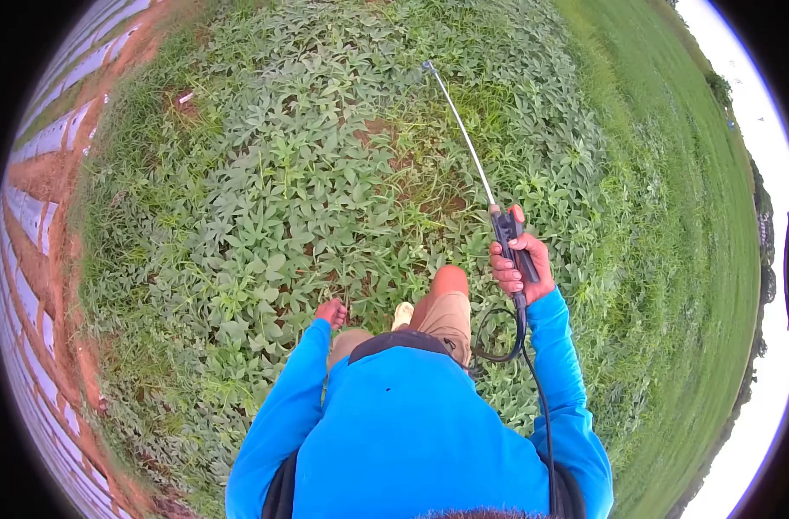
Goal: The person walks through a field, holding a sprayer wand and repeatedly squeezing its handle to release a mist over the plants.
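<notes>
My right hand (526, 264) is wrapped round the black handle of a spray wand (509, 233). The wand's thin metal tube (464, 134) points forward and slightly left over the plants, with its nozzle (427, 65) at the far end. From the bottom of the handle a black hose (522, 329) loops down past my right sleeve. Low beside my left thigh, my left hand (332, 312) has its fingers curled closed; whether anything is in them is hidden. Leafy green plants (278, 216) lie just beyond it.
Dense low plants and grass surround my legs, with a patch of bare soil (451, 205) ahead. One light shoe (402, 315) shows among the leaves. Beds covered in pale sheeting (44, 229) and reddish soil run along the left. A grass field (697, 216) stretches along the right.
</notes>
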Motion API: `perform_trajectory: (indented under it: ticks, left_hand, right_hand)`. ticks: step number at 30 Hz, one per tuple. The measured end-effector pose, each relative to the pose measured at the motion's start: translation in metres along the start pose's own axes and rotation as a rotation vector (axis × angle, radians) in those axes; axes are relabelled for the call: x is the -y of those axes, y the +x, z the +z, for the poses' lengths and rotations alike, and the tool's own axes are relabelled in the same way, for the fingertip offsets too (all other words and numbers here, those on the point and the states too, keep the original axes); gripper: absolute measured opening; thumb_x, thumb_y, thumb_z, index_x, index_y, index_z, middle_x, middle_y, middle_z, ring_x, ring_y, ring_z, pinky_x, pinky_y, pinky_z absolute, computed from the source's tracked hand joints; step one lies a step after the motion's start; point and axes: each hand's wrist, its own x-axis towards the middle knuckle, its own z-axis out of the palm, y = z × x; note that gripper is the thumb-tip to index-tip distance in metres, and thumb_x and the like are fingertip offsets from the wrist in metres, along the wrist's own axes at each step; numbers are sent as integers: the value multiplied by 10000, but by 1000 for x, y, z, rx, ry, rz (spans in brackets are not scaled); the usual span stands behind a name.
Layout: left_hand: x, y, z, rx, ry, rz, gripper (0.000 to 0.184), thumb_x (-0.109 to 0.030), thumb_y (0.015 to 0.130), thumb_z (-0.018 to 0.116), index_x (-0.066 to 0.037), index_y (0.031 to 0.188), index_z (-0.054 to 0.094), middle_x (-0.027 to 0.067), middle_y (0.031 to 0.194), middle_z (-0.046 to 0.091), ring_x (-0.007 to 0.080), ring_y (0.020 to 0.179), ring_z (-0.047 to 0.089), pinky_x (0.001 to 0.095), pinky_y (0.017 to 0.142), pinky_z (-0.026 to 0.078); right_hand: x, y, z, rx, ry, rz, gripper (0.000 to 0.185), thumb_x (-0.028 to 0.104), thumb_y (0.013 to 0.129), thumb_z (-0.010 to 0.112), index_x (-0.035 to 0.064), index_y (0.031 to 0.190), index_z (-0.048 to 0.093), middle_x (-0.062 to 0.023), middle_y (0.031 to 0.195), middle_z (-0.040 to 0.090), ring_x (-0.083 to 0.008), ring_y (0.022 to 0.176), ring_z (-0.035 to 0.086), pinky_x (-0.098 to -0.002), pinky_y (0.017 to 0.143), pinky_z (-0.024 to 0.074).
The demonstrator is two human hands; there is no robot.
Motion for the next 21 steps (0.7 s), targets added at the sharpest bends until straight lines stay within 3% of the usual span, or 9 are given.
perform_trajectory:
  ticks: [2, 7, 12, 13, 18, 21]
  left_hand:
    - [-13, 0, 0, -43, 17, 18, 370, -402, 854, 469, -70, 735, 584, 67, 662, 607, 182, 521, 558, 343, 464, 427]
    - [-18, 39, -13, 103, -48, -48, 442, -440, 885, 415, -50, 794, 601, 65, 663, 595, 173, 522, 549, 330, 467, 438]
    - [-46, 65, -2, 24, -105, -105, 435, -443, 887, 414, -59, 781, 587, 70, 679, 603, 176, 514, 549, 338, 457, 449]
    - [-58, 72, 2, 29, -111, -152, 458, -451, 913, 373, -71, 773, 587, 74, 640, 615, 208, 495, 574, 361, 462, 477]
    - [-118, 108, 19, 45, -143, -130, 464, -448, 916, 375, -68, 750, 584, 92, 639, 617, 225, 486, 576, 371, 443, 470]
    - [-185, 115, 33, 39, -10, -214, 460, -444, 910, 389, -62, 748, 585, 100, 637, 616, 225, 484, 579, 381, 422, 460]
  right_hand:
    - [-2, -23, -15, -68, 19, -79, 221, 239, 762, 531, 52, 862, 468, -29, 618, 440, -120, 423, 405, -247, 334, 345]
    - [10, -63, -58, -202, 122, -308, 211, 251, 799, 512, 55, 874, 485, -23, 627, 436, -125, 449, 411, -261, 359, 360]
    - [46, -70, -97, -348, 176, -503, 198, 260, 798, 531, 67, 831, 496, -15, 608, 437, -118, 442, 418, -248, 358, 355]
    - [55, -65, -104, -432, 156, -614, 195, 262, 798, 533, 73, 823, 495, -7, 601, 433, -112, 437, 413, -244, 357, 352]
    - [134, -34, -136, -695, 154, -918, 215, 323, 785, 558, 153, 790, 428, 4, 605, 393, -101, 451, 383, -227, 378, 320]
    - [197, -19, -145, -812, 204, -958, 187, 282, 767, 563, 146, 796, 437, -5, 580, 406, -106, 426, 379, -244, 360, 304]
